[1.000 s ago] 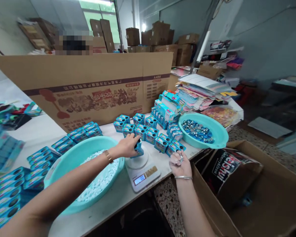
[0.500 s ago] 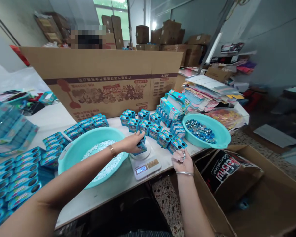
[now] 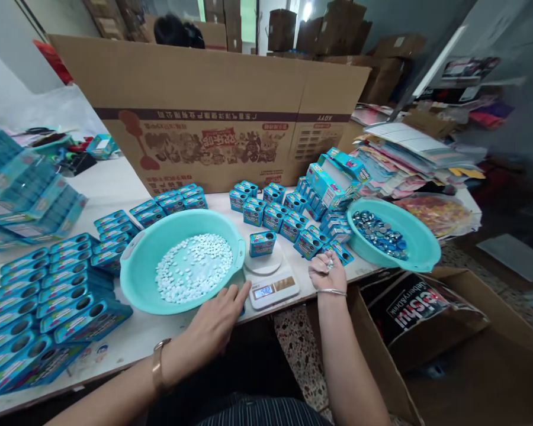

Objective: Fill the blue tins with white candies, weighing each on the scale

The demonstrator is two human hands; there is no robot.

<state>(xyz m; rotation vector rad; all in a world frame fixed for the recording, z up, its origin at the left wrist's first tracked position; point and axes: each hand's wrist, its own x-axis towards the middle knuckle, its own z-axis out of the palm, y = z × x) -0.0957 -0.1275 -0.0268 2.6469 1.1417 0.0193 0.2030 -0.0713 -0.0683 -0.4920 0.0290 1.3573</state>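
My left hand (image 3: 220, 316) is at the table's front edge, between a turquoise basin (image 3: 133, 284) and a digital kitchen scale (image 3: 273, 293). Its fingers stretch forward, and a sliver of blue shows beneath them. On the scale's round plate stands one small blue tin (image 3: 262, 244), upright, with a lit number on the display. Small white round candies (image 3: 195, 266) cover the basin's bottom. To the right of the scale, my right hand (image 3: 331, 273) is palm up with curled fingers around several of the same white candies.
Several blue tins (image 3: 273, 218) stand behind the scale, and more rows (image 3: 75, 284) stand left. A second basin (image 3: 420, 251) holds shiny metallic pieces. A large cardboard sheet (image 3: 231, 77) rises behind. An open carton (image 3: 493, 355) stands at right. Another person's head (image 3: 173, 29) shows beyond the cardboard.
My left hand has let go of the blue tin on the scale and drawn back toward the table edge. My right hand still holds candies. The view has tilted down.
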